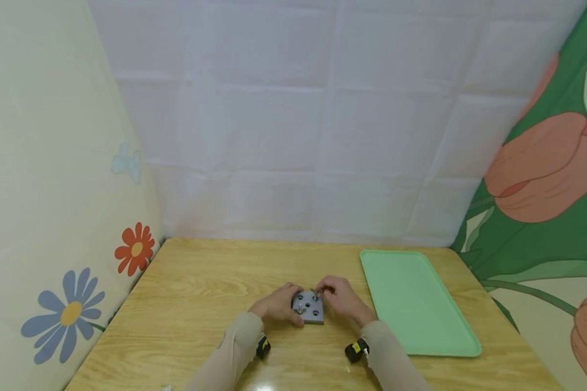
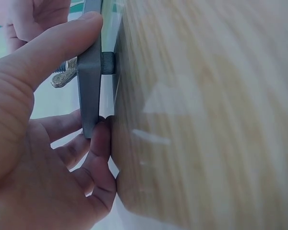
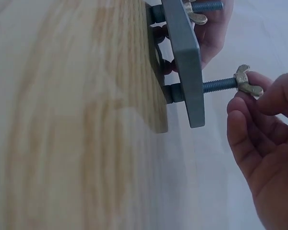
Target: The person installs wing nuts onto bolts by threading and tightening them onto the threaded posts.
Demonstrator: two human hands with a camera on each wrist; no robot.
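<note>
A grey metal plate (image 1: 314, 313) with several holes is held just above the table by my left hand (image 1: 278, 305). The thumb lies over its upper face and the other fingers reach round its edge and underneath. Two bolts pass up through the plate; a bolt head (image 2: 108, 63) shows below it in the left wrist view. A brass wing nut (image 3: 241, 80) sits near the tip of one threaded bolt (image 3: 218, 85), pinched by my right hand (image 1: 341, 297). The other wing nut (image 3: 198, 18) is lower on its bolt, beside the left hand.
A light green tray (image 1: 420, 304) lies on the wooden table (image 1: 215, 277) to the right of my right hand. White sheeting (image 1: 293, 136) hangs behind the table. A small pale object (image 1: 167, 388) is cut off at the bottom edge.
</note>
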